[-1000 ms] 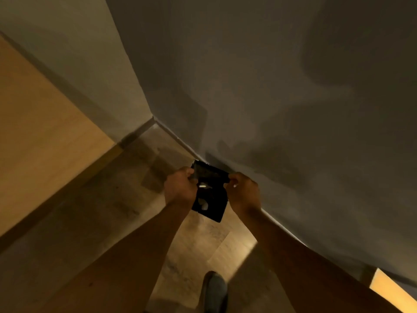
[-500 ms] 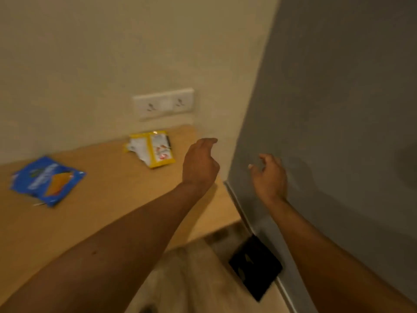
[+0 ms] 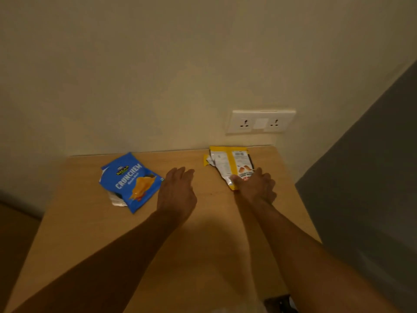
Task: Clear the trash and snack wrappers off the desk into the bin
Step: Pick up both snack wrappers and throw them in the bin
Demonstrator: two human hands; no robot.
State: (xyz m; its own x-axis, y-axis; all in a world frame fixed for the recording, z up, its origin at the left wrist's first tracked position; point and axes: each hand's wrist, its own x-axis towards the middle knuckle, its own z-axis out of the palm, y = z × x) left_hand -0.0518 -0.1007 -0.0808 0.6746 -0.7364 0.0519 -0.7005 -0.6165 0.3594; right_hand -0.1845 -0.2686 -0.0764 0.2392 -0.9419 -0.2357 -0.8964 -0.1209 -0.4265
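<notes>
Wrappers are lying on the desk [image 3: 203, 256]: right hand [image 3: 256, 185] is pinching the yellow wrapper [image 3: 230, 164] at one o'clock; left hand [image 3: 177, 193], empty and spread, is hovering beside the blue wrapper [image 3: 130, 180] at eleven.

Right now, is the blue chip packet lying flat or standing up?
Lying flat: the blue chip packet rests face-up on the desk, its printed front fully visible, beside the left hand.

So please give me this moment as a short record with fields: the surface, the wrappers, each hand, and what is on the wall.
surface: light wooden desk set against a cream wall
wrapper 1: blue crisp packet, lying flat, left of both hands
wrapper 2: yellow and white snack wrapper, near the back right corner
left hand: open, over the desk, holds nothing
right hand: on the near end of the yellow wrapper; grip unclear
wall: white double socket plate
</notes>
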